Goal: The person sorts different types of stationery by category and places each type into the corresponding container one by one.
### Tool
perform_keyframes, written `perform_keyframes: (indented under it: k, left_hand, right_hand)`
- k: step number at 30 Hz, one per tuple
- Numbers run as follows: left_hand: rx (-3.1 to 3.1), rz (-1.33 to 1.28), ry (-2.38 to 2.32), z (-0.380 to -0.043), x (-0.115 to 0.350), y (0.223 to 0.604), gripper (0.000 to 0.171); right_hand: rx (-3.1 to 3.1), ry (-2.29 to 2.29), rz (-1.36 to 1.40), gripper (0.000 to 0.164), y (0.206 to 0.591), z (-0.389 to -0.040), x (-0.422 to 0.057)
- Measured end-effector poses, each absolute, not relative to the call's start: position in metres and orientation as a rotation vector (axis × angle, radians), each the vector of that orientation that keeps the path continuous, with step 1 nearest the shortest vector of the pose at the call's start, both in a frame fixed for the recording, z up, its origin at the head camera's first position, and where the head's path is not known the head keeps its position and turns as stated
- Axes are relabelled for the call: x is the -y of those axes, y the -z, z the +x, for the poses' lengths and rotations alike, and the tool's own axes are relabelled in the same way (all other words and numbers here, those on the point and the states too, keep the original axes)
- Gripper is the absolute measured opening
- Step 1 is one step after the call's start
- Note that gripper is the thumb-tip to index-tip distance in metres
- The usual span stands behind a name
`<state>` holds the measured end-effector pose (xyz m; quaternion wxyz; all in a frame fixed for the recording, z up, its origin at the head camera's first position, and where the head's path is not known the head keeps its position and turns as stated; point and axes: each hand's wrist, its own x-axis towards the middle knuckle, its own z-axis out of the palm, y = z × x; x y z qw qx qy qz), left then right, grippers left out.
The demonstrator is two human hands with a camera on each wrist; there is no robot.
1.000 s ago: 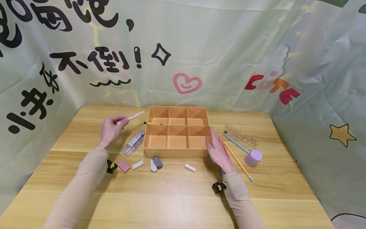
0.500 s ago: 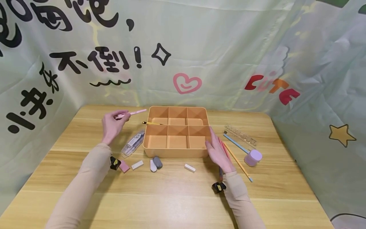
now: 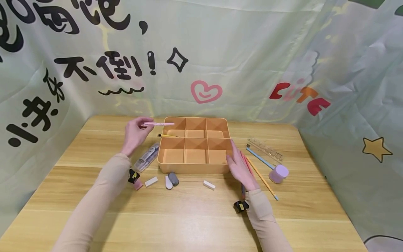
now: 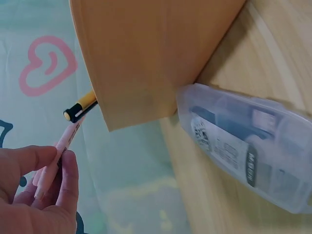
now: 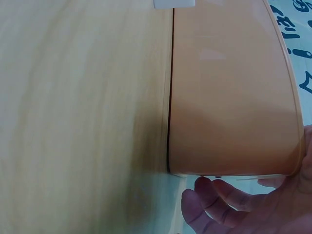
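The left hand (image 3: 135,135) pinches a pink pen (image 3: 162,124) between thumb and fingers. The pen's long axis runs left to right, nearly level in the head view; its free end points right, away from the pinch, and shows across the back-left compartment of the tray (image 3: 192,168). Its height above the compartment cannot be told.

Below the pinch, nearer the person, lies a pink eraser (image 3: 138,184), partly covered by the wrist camera (image 3: 133,176). A clear plastic case (image 3: 147,156) slants just below and right of the pinch, beside the tray, with a white eraser (image 3: 151,181) in front.

Right of the pinch, a yellow pen (image 3: 170,135) pokes its black end over the tray's left rim, near the pink pen.

Farther right, the right hand (image 3: 240,168) rests against the tray's right side, fingers extended along the wall. Just right of that hand lie a yellow pencil (image 3: 259,176) and a blue pencil (image 3: 260,158), then a clear ruler (image 3: 266,149) and a purple cylinder (image 3: 278,174).
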<state>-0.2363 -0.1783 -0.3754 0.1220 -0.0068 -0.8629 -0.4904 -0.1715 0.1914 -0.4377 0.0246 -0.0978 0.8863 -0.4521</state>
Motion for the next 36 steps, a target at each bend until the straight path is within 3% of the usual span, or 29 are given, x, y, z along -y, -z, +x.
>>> perform_keyframes:
  k: [36]
  left_hand:
    - [2.754,-0.208,1.074,-0.256,0.144,0.377,0.023]
  right_hand:
    - [-2.725,1.416,-0.304,0.065,0.438,-0.171,-0.191]
